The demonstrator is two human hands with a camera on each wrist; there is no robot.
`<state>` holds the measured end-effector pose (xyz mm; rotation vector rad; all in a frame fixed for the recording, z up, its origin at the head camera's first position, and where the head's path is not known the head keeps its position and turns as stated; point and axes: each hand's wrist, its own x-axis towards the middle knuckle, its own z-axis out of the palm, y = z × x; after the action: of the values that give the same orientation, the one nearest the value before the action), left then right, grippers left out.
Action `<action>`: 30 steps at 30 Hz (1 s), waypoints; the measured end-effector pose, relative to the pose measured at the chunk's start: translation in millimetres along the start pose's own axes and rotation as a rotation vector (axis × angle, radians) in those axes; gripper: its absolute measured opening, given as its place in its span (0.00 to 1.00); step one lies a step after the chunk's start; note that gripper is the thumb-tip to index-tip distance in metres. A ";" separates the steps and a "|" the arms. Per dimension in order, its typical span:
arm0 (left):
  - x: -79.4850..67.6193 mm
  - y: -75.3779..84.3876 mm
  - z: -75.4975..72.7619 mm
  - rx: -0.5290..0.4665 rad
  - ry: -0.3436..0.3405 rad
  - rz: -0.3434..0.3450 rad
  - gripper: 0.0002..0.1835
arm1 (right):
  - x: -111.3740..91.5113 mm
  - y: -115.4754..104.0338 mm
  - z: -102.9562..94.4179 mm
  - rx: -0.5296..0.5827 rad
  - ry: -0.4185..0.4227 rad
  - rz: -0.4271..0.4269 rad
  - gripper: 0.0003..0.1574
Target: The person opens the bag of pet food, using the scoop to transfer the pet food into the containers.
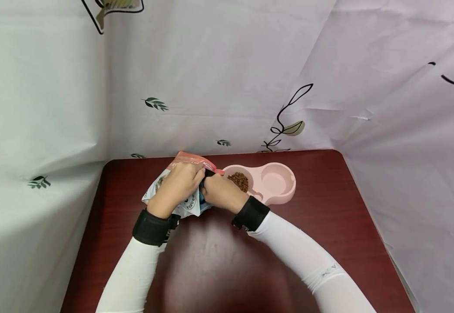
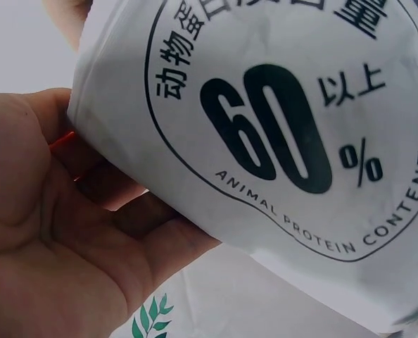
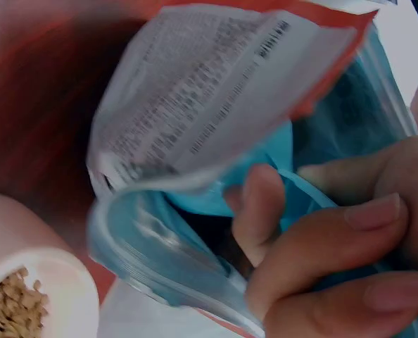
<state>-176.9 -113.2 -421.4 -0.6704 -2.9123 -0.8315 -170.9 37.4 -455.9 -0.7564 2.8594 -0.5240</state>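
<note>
So there's kibble (image 1: 239, 181) sitting in one cup of the pink bowl (image 1: 256, 180), and none that I can see in the bigger cup next to it. I'd call the filling part at least partly done. The food bag (image 1: 187, 204) is on the tabletop (image 1: 328, 208), just left of the bowl, and its mouth gapes in the right wrist view, so closing it looks like it's left, imo. Left grip (image 1: 177, 184) is holding the bag, fingers curled behind its side; right grip (image 1: 224, 191) is pinching the blue edge at the mouth.

Stuff I can't make out: left fingertips are behind the bag, the inside is too dark to tell how much is in there, some black bit between the hands is anyone's guess, and the right arm covers part of the bowl.
</note>
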 end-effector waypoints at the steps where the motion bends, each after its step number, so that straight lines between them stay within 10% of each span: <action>1: -0.3 0.2 0.2 -0.001 -0.001 -0.002 0.24 | -0.4 0.8 2.8 -0.003 0.015 -0.009 0.12; 11: -1.9 1.7 3.9 -0.014 0.010 0.007 0.22 | -1.5 5.8 19.2 0.070 0.139 -0.052 0.13; 30: -3.1 -0.4 -0.1 -0.055 -0.028 -0.054 0.24 | -1.4 8.2 14.2 0.085 0.106 -0.008 0.12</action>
<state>-174.3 -114.8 -422.0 -0.6153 -2.9543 -0.9189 -170.3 40.6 -472.0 -0.7484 2.9093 -0.7026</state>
